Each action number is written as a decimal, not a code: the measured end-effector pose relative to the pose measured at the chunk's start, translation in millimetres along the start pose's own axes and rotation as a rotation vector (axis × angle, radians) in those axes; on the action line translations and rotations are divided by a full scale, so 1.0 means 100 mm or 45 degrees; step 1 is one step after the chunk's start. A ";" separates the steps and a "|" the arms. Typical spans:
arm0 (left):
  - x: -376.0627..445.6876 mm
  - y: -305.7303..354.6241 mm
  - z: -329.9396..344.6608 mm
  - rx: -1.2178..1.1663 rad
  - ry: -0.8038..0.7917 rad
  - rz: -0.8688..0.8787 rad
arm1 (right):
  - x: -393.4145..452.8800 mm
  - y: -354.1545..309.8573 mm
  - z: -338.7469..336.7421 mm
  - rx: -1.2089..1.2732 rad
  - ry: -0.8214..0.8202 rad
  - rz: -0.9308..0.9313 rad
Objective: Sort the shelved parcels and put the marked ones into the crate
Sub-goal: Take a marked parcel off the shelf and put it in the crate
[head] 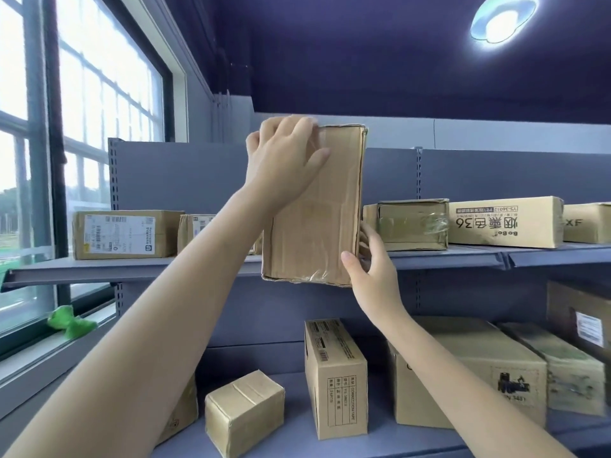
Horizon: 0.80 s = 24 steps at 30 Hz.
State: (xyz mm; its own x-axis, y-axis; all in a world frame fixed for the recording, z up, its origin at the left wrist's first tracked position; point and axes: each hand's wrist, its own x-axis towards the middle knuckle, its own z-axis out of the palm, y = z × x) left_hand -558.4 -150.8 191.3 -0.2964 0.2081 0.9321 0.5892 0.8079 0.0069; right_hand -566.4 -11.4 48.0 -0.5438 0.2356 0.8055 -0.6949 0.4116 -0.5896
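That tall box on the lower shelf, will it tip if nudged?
Probably: the tall box stands on its small end, so a sideways nudge may topple it. Its flat cardboard faces look stiff, so it should slide rather than roll.

Upside-down "36" on top-shelf carton (506,223).

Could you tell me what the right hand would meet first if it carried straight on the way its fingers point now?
Probably the taped box on the upper shelf; the right hand reaches behind the held parcel toward it, though depth is unclear.
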 end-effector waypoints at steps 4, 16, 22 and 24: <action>-0.22 0.03 0.04 -0.077 0.152 0.005 | -0.06 0.13 -0.07 0.440 -0.147 0.351; -0.69 0.24 -0.27 0.105 0.178 -0.352 | -0.33 0.26 0.10 1.482 -0.252 1.114; -0.73 0.09 -0.46 -0.259 -0.084 -0.406 | -0.25 0.31 0.09 1.466 -0.249 0.886; -0.78 0.01 -0.49 -0.465 -0.102 -0.465 | -0.21 0.35 0.07 1.444 -0.216 0.808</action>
State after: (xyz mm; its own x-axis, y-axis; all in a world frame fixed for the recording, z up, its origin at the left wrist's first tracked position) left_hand -497.4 -193.1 136.2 -0.5796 0.0018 0.8149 0.6563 0.5937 0.4655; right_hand -582.1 -8.2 10.1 -0.9151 -0.0338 0.4018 -0.2592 -0.7140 -0.6504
